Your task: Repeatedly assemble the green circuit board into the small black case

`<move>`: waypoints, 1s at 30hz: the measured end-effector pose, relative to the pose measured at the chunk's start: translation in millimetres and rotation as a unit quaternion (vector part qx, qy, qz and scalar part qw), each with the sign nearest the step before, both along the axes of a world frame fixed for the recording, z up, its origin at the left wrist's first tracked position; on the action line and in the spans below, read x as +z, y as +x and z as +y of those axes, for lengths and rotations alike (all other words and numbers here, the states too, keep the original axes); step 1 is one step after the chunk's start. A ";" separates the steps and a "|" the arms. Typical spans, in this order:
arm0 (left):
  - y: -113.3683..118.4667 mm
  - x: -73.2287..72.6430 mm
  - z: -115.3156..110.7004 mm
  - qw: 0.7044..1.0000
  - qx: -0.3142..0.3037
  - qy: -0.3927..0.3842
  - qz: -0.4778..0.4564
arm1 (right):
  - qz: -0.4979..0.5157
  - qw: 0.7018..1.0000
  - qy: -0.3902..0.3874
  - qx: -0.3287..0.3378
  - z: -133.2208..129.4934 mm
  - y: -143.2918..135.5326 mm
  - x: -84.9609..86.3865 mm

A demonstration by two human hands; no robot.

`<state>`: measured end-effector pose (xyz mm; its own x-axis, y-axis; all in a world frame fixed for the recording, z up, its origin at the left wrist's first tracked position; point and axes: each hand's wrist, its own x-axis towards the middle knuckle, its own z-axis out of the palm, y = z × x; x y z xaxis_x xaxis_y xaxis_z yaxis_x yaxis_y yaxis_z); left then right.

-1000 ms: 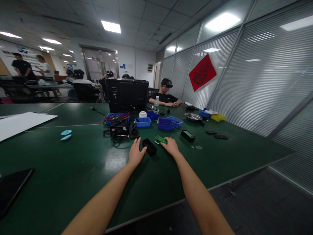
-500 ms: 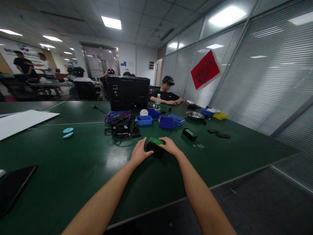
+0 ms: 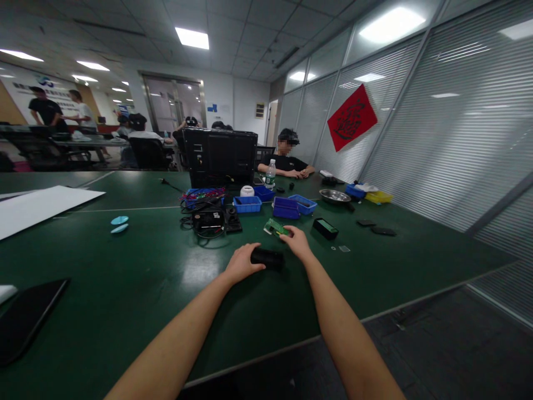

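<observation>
Half a second ago the green circuit board (image 3: 273,226) lay over the black case (image 3: 268,258); now it is clear of it, just beyond its far side. My right hand (image 3: 298,243) has its thumb and fingers clamped on the board's right end. My left hand (image 3: 242,264) grips the left end of the case, thumb on the near side and fingers over the far side; the case's opening, visible a second ago, is hidden now.

To the right on the green table (image 3: 166,316) sits a second black case (image 3: 325,228) with a green face, near a small ring (image 3: 333,248) and a clear piece (image 3: 344,249). Beyond are a blue bin (image 3: 247,205), a metal bowl (image 3: 335,195), a bottle (image 3: 270,176) and a large black display (image 3: 222,158). A person (image 3: 287,162) sits across, arms on the table, near a wall of blinds with a red paper sign (image 3: 352,118).
</observation>
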<state>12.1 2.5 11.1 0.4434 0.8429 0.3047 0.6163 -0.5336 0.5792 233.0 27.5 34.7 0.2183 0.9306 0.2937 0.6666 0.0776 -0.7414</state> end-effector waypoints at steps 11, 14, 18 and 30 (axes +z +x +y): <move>-0.4 -7.8 7.2 0.996 0.085 -0.007 -0.030 | 0.100 0.962 -0.046 0.248 -22.8 -19.7 21.5; -0.5 -8.7 8.0 0.995 0.090 -0.010 -0.034 | 0.016 0.972 -0.054 0.229 -21.9 -23.2 19.8; -0.3 -7.7 8.0 0.994 0.098 -0.026 -0.028 | -0.023 0.972 -0.034 0.232 -21.0 -27.3 16.9; -0.6 -9.1 9.1 0.993 0.107 -0.026 -0.050 | -0.048 0.963 -0.041 0.263 -22.1 -22.3 15.2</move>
<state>11.5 11.6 1.9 0.2220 0.9303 0.2919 0.6497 -0.3644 0.6672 210.7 5.3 49.9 -0.3136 0.9262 0.2094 0.6167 0.3663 -0.6968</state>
